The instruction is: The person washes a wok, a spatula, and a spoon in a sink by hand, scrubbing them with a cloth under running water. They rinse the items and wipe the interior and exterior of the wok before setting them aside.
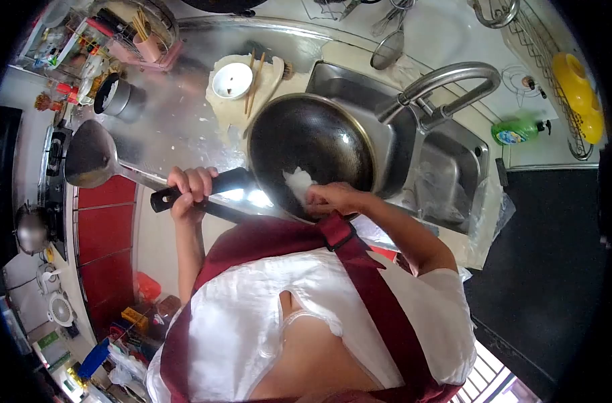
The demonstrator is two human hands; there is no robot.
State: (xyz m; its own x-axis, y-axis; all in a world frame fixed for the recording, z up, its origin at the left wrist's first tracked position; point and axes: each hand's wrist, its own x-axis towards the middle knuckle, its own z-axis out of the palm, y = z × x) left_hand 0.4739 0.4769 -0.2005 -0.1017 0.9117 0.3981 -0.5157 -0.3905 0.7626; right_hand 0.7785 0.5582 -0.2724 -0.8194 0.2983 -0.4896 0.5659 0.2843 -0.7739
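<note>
A dark wok (312,141) is tilted in front of me at the sink's edge, its inside facing up. My left hand (190,189) is closed round the wok's black handle (228,181). A metal wok spatula (94,154) also passes through that hand; its broad head points left and its dark grip runs towards my apron. Inside the wok, near its lower rim, my right hand (333,198) pinches a crumpled white paper towel (298,181) against the surface. Part of that hand's fingers is hidden by the towel.
Behind the wok are a double steel sink (447,174) and a curved faucet (460,74). A white bowl (232,81) and chopsticks (255,84) rest on a board on the counter. Green dish soap (517,132) stands right; a metal pot (112,95) sits left.
</note>
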